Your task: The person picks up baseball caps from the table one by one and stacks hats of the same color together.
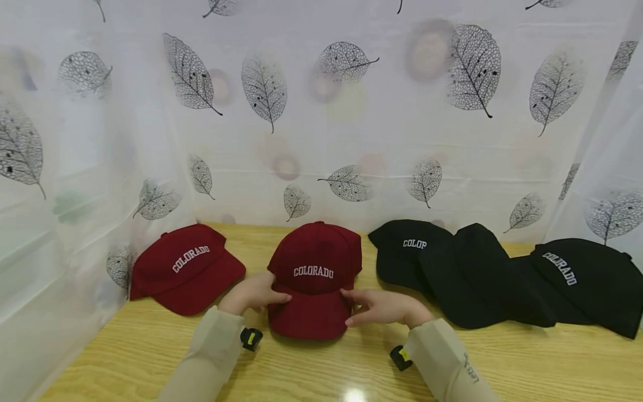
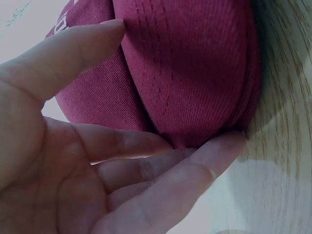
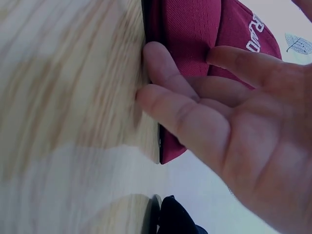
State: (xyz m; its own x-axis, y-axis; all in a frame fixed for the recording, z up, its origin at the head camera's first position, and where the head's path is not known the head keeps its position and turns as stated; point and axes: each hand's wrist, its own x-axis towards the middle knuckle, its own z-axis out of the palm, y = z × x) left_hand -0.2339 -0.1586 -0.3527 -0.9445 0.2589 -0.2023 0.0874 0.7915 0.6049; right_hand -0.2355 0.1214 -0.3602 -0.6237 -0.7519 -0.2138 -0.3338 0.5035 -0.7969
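Observation:
A red baseball cap (image 1: 315, 254) with white COLORADO lettering sits on the table in front of me, its brim pointing toward me. My left hand (image 1: 253, 293) holds the brim's left side, with the thumb on top and the other fingers along its edge; the left wrist view shows this hand (image 2: 112, 161) close up. At the opposite side, my right hand (image 1: 382, 307) touches the cap with its thumb and fingertips. In the right wrist view the fingers of that hand (image 3: 234, 112) are fairly straight, alongside the brim's edge near the tabletop.
Another red cap (image 1: 186, 268) lies to the left. Several black caps (image 1: 472, 279) overlap in a row on the right, reaching toward another black cap (image 1: 593, 279) lettered COLORADO. A leaf-patterned curtain (image 1: 301, 139) hangs behind the wooden table (image 1: 331, 374) and along its sides.

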